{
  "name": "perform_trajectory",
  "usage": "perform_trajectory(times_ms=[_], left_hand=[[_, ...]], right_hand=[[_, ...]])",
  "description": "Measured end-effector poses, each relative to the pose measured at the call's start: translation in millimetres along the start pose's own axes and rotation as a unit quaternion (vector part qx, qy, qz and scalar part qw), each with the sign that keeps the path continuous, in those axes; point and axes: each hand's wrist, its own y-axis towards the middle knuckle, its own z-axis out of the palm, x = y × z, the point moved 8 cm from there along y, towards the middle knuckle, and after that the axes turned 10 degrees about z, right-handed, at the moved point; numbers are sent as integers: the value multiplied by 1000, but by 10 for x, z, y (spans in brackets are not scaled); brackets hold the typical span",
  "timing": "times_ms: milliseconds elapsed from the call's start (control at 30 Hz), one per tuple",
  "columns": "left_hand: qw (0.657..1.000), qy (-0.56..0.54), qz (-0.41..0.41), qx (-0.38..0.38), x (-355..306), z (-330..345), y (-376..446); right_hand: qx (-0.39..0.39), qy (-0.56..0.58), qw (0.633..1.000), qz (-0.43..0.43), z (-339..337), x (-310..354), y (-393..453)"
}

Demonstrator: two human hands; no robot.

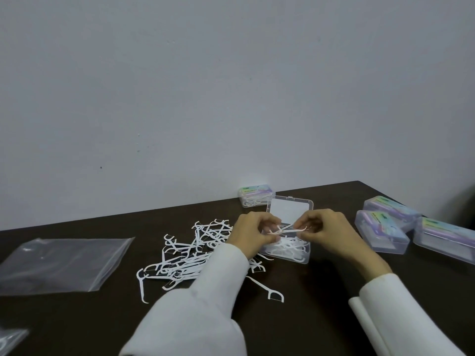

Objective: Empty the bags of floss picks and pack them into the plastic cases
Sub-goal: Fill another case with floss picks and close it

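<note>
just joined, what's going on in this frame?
A person is packing floss picks into an open clear case. Both the left hand and right hand pinch a few picks above it. A loose pile of picks lies left of the case, beside an emptied bag. Three closed cases sit at right and one by the wall.

White floss picks (191,255) lie scattered on a dark brown desk (308,317) beside a clear, colourless plastic bag (61,263), a clear open case (288,240) and closed clear cases (383,232) with pastel purple, blue and green labels, before a plain pale grey wall (205,86); both sleeves (205,299) are white.
</note>
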Motion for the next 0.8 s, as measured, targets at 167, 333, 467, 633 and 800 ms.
perform_trajectory(times_ms=[167, 333, 467, 633, 800], left_hand=[[1000, -15, -1, -5, -3, -32, 6], [999, -28, 13, -38, -44, -83, 1], [997, 1, 39, -71, -138, -162, 12], [988, 104, 91, -71, -343, -176, -5], [982, 134, 103, -80, -380, -196, -23]], right_hand=[[-8, -50, 999, -11, 27, -8, 20], [-6, -38, 998, -43, 51, 85, -7], [3, 51, 995, -89, 81, 285, -75], [-70, 115, 986, -101, -38, 325, -80], [-68, 45, 994, -68, 7, 197, -35]])
